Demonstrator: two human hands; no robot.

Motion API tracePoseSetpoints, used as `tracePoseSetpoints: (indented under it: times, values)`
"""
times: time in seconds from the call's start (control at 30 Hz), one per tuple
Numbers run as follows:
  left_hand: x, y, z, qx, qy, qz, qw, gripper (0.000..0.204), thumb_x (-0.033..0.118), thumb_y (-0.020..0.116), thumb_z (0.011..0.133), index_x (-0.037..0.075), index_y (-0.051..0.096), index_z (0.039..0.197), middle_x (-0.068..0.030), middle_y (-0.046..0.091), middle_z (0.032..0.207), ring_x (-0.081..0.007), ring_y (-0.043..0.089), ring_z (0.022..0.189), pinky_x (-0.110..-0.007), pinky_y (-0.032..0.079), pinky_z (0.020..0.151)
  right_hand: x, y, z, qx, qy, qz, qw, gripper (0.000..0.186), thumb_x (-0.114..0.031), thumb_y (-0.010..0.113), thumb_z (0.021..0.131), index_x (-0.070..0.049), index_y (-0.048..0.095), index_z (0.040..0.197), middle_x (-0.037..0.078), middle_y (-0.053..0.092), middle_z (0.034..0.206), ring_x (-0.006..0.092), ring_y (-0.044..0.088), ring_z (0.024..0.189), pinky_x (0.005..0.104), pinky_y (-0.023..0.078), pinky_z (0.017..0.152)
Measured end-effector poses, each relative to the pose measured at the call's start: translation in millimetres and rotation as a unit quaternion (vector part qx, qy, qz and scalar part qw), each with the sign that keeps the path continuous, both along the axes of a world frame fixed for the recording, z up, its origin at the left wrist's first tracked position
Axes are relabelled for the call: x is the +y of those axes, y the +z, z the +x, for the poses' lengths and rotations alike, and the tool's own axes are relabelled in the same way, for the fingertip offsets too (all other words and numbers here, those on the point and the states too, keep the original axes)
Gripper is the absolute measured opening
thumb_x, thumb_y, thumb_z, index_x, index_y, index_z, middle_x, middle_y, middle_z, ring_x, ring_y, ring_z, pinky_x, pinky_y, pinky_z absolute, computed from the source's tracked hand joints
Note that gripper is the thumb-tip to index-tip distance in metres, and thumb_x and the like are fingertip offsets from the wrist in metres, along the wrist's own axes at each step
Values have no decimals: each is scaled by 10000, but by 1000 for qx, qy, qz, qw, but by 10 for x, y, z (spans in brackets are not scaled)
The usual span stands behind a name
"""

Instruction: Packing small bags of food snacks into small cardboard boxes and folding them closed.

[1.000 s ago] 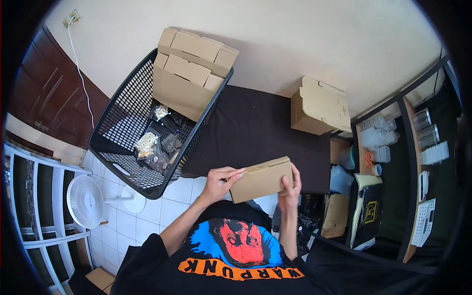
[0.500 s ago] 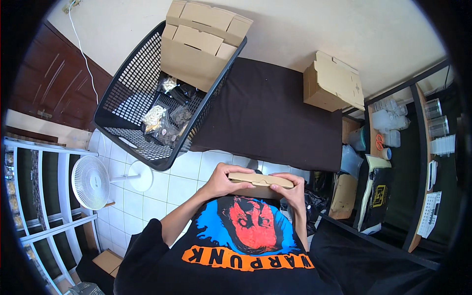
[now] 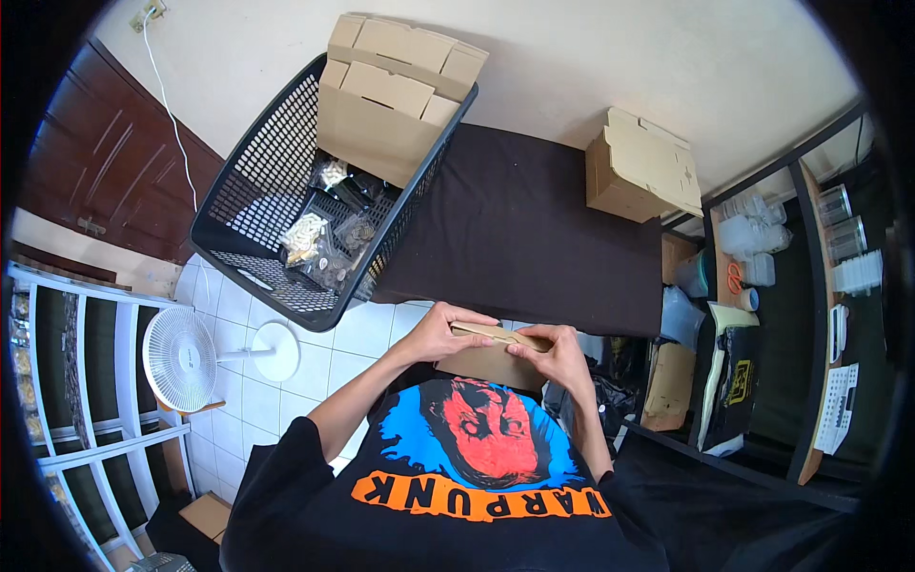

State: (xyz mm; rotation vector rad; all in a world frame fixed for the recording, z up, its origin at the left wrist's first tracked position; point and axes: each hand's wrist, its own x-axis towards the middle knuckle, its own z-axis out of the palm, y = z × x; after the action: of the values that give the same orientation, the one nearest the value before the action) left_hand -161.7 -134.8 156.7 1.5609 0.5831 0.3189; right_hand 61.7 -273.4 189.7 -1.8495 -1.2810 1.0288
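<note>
Close in front of my chest, a small brown cardboard box [image 3: 489, 363] is held between both hands, its broad side facing me. My left hand [image 3: 438, 334] grips the upper left part, thumb on the near face and fingers over the top edge. At the upper right, my right hand [image 3: 555, 353] pinches the same edge with its thumb in front and fingers behind. A tab or flap shows along that edge between the two thumbs. The box's far side is hidden.
Ahead is a table with a dark cloth [image 3: 515, 229]. A black mesh basket [image 3: 329, 310] at its left holds flat cardboard boxes [image 3: 376, 119] and small bags of parts. Another cardboard box [image 3: 634, 172] stands far right. Shelving [image 3: 805, 286] lines the right; a white fan [image 3: 181, 357] stands left.
The box has tilted, so more of its broad near side shows. My right hand has shifted inward along the top edge, and both hands are slightly higher.
</note>
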Motion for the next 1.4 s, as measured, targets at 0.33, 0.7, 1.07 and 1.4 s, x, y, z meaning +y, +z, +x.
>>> tracePoseSetpoints:
  times: [0.33,0.7,1.07,1.4]
  values:
    - [145,-262,25,10,-11,-37,999,401,216,765,976,19,704,1320,-168,743,1245,-158,698,1097,-308,545,972,225,-57,-52,-54,9,2,998,424,-390,858,833,1,814,993,187,785,864,271,775,783,374,586,743]
    - [345,-809,813,150,290,258,909,602,363,759,933,-47,581,1337,-259,612,1287,-399,606,1212,-480,490,1032,711,-1902,484,389,-374,120,833,370,-371,696,1022,-8,761,1044,56,753,960,118,691,824,298,561,759]
    - [718,-1225,1186,369,168,219,887,1300,106,990,571,62,242,1633,-328,299,1613,-525,357,1443,-624,358,1167,872,-2130,1373,83,-274,19,958,284,-48,726,898,37,727,1170,156,768,993,207,745,781,299,600,687]
    - [1235,-1476,1010,290,1,202,936,887,122,749,785,17,383,1586,-410,240,1616,-507,340,1493,-471,299,1257,1437,-2195,1807,-138,-60,94,984,235,-113,812,821,-2,772,1024,188,761,1101,256,752,963,371,586,864]
